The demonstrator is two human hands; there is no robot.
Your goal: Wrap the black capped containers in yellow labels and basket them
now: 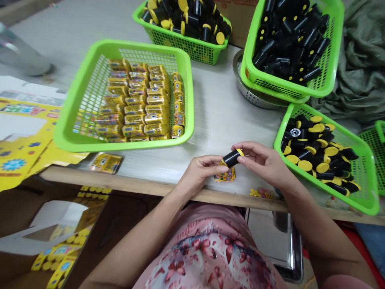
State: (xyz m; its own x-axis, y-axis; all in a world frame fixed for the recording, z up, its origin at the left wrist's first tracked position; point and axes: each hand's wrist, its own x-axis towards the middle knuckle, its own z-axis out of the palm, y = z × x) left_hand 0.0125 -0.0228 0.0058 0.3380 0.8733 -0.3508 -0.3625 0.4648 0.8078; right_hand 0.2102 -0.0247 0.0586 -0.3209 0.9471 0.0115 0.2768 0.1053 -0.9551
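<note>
Near the table's front edge, a small black tube with a yellow cap (231,159) is held tilted between both hands. My left hand (202,170) is closed on its lower left end, thumb and fingers pinching it. At the capped end, the thumb and index finger of my right hand (262,160) pinch around the yellow rim; a thin pale line shows between them, too small to name. Just beneath lies a small stack of printed yellow labels or sleeves (226,176), partly hidden by my left hand. Small yellow and pink pieces (261,193) lie to the right.
Left of my hands stands a green basket (122,147) of yellow-wrapped tubes in rows. Black and yellow tubes fill green baskets at the right (326,200), back (186,48) and upper right (337,52). A yellow printed pack (106,163) lies by the edge; an open carton (18,241) stands below.
</note>
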